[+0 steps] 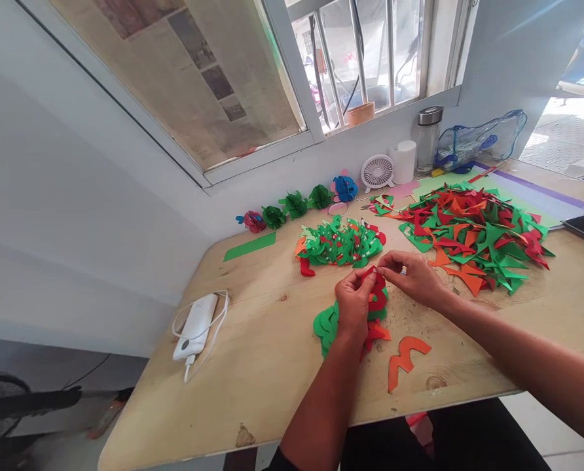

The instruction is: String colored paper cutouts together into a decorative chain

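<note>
My left hand pinches a red paper cut-out with curved edges above the table. The fingers of my right hand are pinched together at its upper edge; whether they hold the paper or some small bit there is too small to tell. Beneath my left hand lie green paper cut-outs with rounded edges, partly hidden by the hand, and some orange-red pieces. A wavy orange paper strip rests near the table's front edge. Just beyond my hands is a heap of green and red cut-outs.
A large pile of red, green and orange paper scraps covers the right side. A white power bank with its cable lies left. Along the wall stand folded paper balls, a small fan and a glass bottle.
</note>
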`<action>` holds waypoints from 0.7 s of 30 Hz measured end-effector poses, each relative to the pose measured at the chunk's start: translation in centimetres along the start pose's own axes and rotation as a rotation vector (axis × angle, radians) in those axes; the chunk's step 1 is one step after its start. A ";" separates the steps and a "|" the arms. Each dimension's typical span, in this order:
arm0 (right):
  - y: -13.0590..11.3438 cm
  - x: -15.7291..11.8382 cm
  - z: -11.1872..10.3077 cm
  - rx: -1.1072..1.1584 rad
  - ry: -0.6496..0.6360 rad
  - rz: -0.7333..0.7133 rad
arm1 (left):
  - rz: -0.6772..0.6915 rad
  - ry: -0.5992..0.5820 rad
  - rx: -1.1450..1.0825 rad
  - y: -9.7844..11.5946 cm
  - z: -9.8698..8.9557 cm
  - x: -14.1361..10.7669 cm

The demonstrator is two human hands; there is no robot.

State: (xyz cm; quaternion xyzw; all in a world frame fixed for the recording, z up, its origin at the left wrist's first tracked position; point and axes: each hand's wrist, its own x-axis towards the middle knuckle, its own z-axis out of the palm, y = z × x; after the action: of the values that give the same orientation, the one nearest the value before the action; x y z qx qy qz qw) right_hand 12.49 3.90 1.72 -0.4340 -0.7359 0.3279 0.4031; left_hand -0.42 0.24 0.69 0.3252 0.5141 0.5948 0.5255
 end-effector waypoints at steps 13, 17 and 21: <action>0.3 -0.3 0.0 -0.224 0.051 -0.126 | 0.005 -0.016 -0.013 0.2 0.0 0.0; 0.3 -0.3 0.0 -0.251 0.049 -0.144 | -0.002 -0.011 -0.038 0.3 0.1 0.0; 0.3 -0.4 -0.1 -0.291 0.046 -0.189 | 0.003 -0.016 -0.038 0.2 0.1 0.1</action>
State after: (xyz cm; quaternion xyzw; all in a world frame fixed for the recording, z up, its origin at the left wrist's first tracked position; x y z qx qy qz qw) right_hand 12.75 3.70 1.42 -0.4242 -0.8037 0.1684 0.3817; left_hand -0.39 0.38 0.91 0.3207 0.4979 0.6026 0.5350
